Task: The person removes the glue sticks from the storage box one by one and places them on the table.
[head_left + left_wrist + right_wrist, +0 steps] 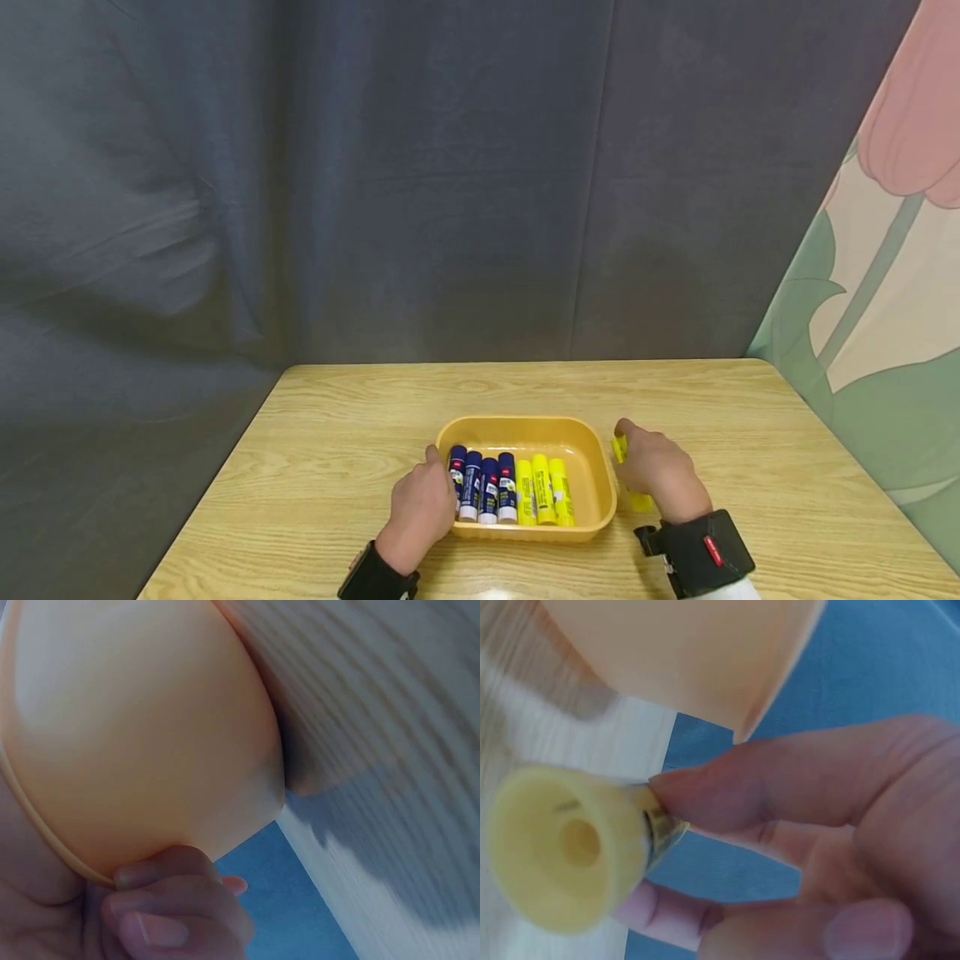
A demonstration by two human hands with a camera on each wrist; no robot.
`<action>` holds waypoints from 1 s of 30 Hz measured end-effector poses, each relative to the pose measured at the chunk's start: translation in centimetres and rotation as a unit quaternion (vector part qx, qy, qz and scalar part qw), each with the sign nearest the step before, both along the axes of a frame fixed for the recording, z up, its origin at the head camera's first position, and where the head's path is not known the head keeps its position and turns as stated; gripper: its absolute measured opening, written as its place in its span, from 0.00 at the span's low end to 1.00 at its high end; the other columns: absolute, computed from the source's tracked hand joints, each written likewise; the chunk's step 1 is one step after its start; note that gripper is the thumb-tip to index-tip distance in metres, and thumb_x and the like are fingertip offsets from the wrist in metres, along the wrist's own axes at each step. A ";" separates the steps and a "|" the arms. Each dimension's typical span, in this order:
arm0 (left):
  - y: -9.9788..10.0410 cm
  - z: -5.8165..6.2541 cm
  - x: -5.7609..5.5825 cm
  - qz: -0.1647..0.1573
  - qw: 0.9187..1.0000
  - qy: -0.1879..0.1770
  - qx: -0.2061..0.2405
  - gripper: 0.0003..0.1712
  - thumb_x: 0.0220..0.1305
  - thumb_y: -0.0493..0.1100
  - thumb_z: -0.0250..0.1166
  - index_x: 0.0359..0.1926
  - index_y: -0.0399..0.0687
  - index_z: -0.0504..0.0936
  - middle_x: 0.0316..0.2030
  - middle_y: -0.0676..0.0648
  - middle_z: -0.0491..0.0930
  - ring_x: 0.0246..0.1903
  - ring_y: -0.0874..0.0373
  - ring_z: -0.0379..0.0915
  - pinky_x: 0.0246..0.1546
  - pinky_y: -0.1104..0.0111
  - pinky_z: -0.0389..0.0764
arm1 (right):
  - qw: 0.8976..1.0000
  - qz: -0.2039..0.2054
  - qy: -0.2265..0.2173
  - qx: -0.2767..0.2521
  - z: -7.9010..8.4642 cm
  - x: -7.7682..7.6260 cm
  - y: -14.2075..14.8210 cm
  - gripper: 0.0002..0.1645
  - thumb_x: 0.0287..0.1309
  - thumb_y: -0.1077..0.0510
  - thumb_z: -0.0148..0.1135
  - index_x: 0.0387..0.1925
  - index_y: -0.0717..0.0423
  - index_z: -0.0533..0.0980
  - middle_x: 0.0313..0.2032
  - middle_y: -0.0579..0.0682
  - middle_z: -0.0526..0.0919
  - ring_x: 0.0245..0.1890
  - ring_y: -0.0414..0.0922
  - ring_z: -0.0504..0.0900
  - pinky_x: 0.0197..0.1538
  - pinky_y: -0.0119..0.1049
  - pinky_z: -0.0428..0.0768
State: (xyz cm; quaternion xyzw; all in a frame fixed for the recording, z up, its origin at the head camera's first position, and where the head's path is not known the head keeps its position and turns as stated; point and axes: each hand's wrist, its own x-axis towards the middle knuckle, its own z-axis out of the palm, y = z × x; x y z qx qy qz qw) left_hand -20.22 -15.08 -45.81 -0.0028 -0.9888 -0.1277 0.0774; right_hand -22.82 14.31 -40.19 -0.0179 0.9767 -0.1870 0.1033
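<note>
A yellow plastic tray (594,493) sits on the table with several dark blue glue sticks (488,490) lined up at its left. Three yellow glue sticks (543,490) lie beside them, toward the middle. My left hand (422,505) grips the tray's left rim, thumb over the edge and fingers curled against the outer wall (157,735). Just outside the right wall, my right hand (662,472) pinches another yellow glue stick (562,851) between thumb and fingers. Its hollow round end faces the right wrist camera, and the hand covers its middle in the head view.
The wooden table (337,433) extends around the tray on all sides. A dark grey curtain (450,192) hangs behind the table. At the right stands a wall with a painted tulip (900,250).
</note>
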 end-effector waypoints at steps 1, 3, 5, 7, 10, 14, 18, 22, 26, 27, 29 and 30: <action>0.0 0.0 0.0 -0.001 1.000 0.000 0.001 0.23 0.63 0.41 0.51 0.52 0.24 0.64 0.21 0.37 0.78 0.17 0.50 0.74 0.15 0.57 0.76 | 1.000 0.000 0.000 -0.001 -0.1 0.0 0.0 0.27 0.54 0.57 0.60 0.55 0.64 0.66 0.35 0.63 0.79 0.24 0.50 0.72 0.23 0.40 0.71; 0.0 0.1 0.0 -0.001 1.000 -0.002 0.003 0.24 0.63 0.41 0.51 0.53 0.24 0.64 0.22 0.37 0.78 0.17 0.50 0.74 0.15 0.57 0.76 | 1.000 0.001 -0.002 -0.002 -0.2 -0.1 0.1 0.27 0.53 0.58 0.60 0.54 0.64 0.66 0.34 0.62 0.79 0.24 0.50 0.71 0.23 0.41 0.71; -0.1 0.1 -0.1 -0.003 1.000 -0.003 0.004 0.25 0.63 0.41 0.51 0.54 0.23 0.63 0.22 0.37 0.78 0.17 0.51 0.74 0.15 0.58 0.76 | 1.000 0.002 -0.003 -0.003 -0.4 -0.3 0.1 0.27 0.53 0.58 0.60 0.54 0.64 0.66 0.34 0.62 0.79 0.25 0.50 0.72 0.24 0.42 0.71; -0.1 0.1 -0.1 -0.003 1.000 -0.005 0.004 0.25 0.63 0.41 0.51 0.54 0.23 0.63 0.22 0.37 0.78 0.17 0.51 0.74 0.15 0.58 0.75 | 1.000 0.003 -0.007 -0.003 -0.5 -0.4 0.2 0.27 0.52 0.58 0.59 0.54 0.64 0.66 0.34 0.61 0.79 0.25 0.51 0.72 0.25 0.42 0.71; 0.0 0.2 -0.1 -0.001 1.000 -0.011 0.005 0.26 0.63 0.41 0.51 0.55 0.23 0.63 0.22 0.37 0.78 0.17 0.51 0.74 0.16 0.58 0.76 | 1.000 0.001 -0.016 -0.004 -0.8 -0.5 0.2 0.27 0.51 0.60 0.59 0.54 0.64 0.66 0.34 0.61 0.78 0.26 0.51 0.71 0.25 0.42 0.71; 0.0 0.2 0.0 0.003 1.000 -0.018 0.003 0.26 0.64 0.41 0.51 0.56 0.24 0.63 0.22 0.37 0.78 0.18 0.51 0.74 0.16 0.57 0.76 | 1.000 -0.003 -0.028 -0.010 -1.2 -0.7 0.2 0.29 0.47 0.63 0.59 0.54 0.63 0.66 0.32 0.59 0.76 0.25 0.51 0.71 0.24 0.41 0.69; 0.0 0.0 0.0 0.003 1.000 -0.017 0.001 0.25 0.64 0.41 0.51 0.55 0.24 0.63 0.22 0.38 0.78 0.17 0.51 0.74 0.16 0.58 0.76 | 0.999 -0.005 -0.034 -0.013 -1.5 -0.8 0.2 0.31 0.44 0.65 0.59 0.54 0.64 0.66 0.30 0.58 0.75 0.23 0.50 0.71 0.22 0.39 0.68; -0.1 0.0 0.0 -0.003 1.000 -0.007 0.002 0.24 0.64 0.41 0.51 0.53 0.24 0.64 0.20 0.38 0.77 0.17 0.51 0.73 0.15 0.58 0.75 | 0.999 -0.006 -0.035 -0.016 -1.6 -0.8 0.1 0.32 0.43 0.65 0.60 0.54 0.64 0.66 0.30 0.58 0.75 0.24 0.51 0.71 0.22 0.39 0.68; -0.1 0.0 0.0 -0.004 1.000 0.002 0.003 0.23 0.64 0.41 0.51 0.53 0.24 0.64 0.20 0.38 0.77 0.17 0.51 0.73 0.15 0.58 0.75 | 0.999 -0.006 -0.036 -0.018 -1.9 -0.9 0.1 0.32 0.42 0.65 0.61 0.54 0.65 0.66 0.30 0.58 0.75 0.24 0.51 0.71 0.23 0.40 0.68; -0.1 -0.1 -0.1 -0.003 1.000 0.003 0.002 0.23 0.64 0.41 0.51 0.52 0.25 0.65 0.20 0.38 0.77 0.17 0.50 0.74 0.15 0.57 0.75 | 0.999 -0.006 -0.036 -0.018 -2.0 -0.9 0.1 0.32 0.42 0.65 0.61 0.54 0.65 0.66 0.30 0.58 0.75 0.24 0.51 0.71 0.23 0.40 0.68; -0.1 -0.1 0.0 -0.001 1.000 0.004 0.000 0.23 0.64 0.41 0.51 0.52 0.25 0.65 0.21 0.38 0.77 0.17 0.50 0.74 0.15 0.57 0.75 | 0.999 -0.006 -0.036 -0.019 -2.1 -1.0 0.1 0.32 0.42 0.64 0.61 0.54 0.65 0.66 0.31 0.58 0.75 0.25 0.51 0.71 0.24 0.41 0.69; -0.1 -0.1 0.0 -0.001 1.000 0.005 -0.002 0.23 0.64 0.41 0.51 0.52 0.25 0.65 0.21 0.38 0.77 0.17 0.50 0.74 0.16 0.57 0.75 | 0.999 -0.006 -0.037 -0.020 -2.1 -1.0 0.1 0.32 0.42 0.64 0.61 0.54 0.65 0.66 0.31 0.58 0.75 0.25 0.51 0.71 0.24 0.41 0.69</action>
